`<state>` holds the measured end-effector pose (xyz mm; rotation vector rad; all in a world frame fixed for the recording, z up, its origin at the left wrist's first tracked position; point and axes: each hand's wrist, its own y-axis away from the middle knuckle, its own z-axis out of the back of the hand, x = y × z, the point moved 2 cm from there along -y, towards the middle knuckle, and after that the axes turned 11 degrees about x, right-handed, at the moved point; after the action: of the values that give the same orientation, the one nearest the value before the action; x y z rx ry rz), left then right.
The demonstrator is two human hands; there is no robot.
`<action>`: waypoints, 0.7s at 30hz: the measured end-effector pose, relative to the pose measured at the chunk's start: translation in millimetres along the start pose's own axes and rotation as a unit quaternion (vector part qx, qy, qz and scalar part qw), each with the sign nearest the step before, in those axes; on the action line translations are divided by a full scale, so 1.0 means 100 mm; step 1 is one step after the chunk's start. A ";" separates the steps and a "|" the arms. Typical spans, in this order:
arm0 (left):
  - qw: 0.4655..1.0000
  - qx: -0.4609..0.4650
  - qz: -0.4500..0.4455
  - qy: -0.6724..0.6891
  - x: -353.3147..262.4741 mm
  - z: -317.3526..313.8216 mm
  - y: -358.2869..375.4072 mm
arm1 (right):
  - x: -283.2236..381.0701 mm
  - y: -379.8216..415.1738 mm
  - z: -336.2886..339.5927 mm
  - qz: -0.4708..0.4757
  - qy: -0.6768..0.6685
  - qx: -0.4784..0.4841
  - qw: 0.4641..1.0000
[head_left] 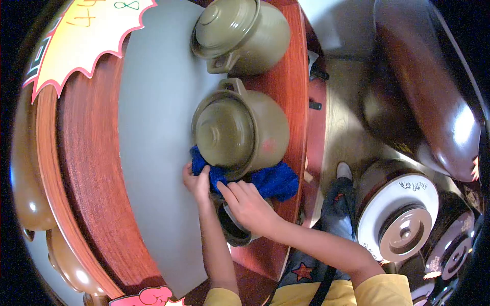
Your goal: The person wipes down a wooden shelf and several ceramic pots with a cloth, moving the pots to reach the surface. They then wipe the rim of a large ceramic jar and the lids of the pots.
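A lidded olive-brown clay pot (273, 127) stands on a reddish wooden shelf, with a glossy domed lid (224, 130) on top. A blue cloth (275, 182) is bunched along the pot's near side and up to the lid's rim. My left hand (197, 182) pinches one end of this cloth beside the lid. Close by, my right hand (248, 205) has its bent fingers closed on the cloth at the pot's near side, where the near handle is hidden. Below my hands sits a smaller dark pot (235, 224), partly covered by my right hand.
Another olive-brown lidded pot (263, 43) stands just beyond on the same shelf (293, 92). A grey panel (158, 127) rises behind. To the right, on the floor, are a jar with a white lid (367, 224) and a large brown glazed vessel (408, 76). Price signs (97, 35) hang at upper left.
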<state>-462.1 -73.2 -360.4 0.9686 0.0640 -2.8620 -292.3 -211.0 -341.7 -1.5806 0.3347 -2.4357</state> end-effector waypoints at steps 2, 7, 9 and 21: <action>0.999 0.009 0.022 0.046 -0.04 -0.02 -0.04 | -0.04 -0.02 -0.01 -0.017 -0.019 0.002 1.000; 0.998 -0.041 -0.054 -0.001 -0.05 -0.03 -0.19 | -0.14 0.04 -0.10 -0.019 -0.020 -0.002 1.000; 0.995 -0.035 -0.094 -0.025 -0.04 -0.03 -0.16 | -0.16 0.09 -0.15 -0.018 -0.009 0.010 1.000; 0.973 0.033 -0.114 -0.200 -0.78 -0.29 1.16 | -0.39 0.53 0.62 -0.048 -0.066 -0.122 0.989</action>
<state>-368.2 -177.9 -336.4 0.3978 0.0460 -3.2284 -217.1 -253.6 -367.0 -1.8906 0.5643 -2.4197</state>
